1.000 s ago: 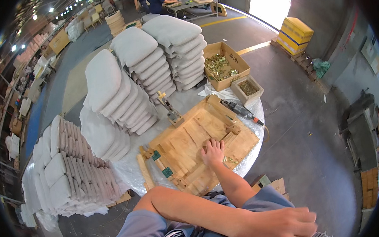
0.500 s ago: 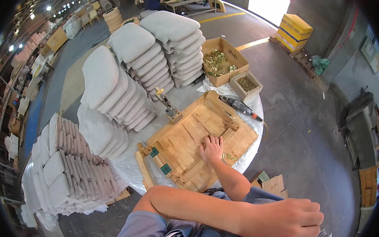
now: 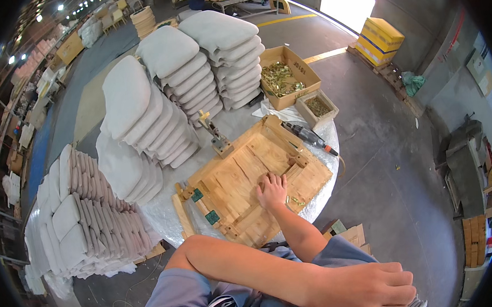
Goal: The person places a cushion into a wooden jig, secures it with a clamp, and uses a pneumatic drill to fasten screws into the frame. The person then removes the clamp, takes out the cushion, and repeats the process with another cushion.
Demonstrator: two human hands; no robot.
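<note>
My right hand rests on the wooden jig, fingers spread on its face beside a raised wooden rail. Close by on the right, a few small brass-coloured metal fittings lie on the jig. My left forearm crosses in front of my body, over the right arm. At the lower right my left hand is closed with its fingers curled; its palm is hidden. A toggle clamp stands at the jig's far left edge. Two dark green pads sit on its left side.
Stacks of grey seat cushions stand behind and left of the jig. A black power screwdriver lies along its right edge. Beyond are a cardboard box of brass fittings and a smaller box of screws. A yellow box sits on a pallet.
The view has shifted slightly. Both hands keep nearly the same place and pose, the right on the jig and the left curled at the lower right.
</note>
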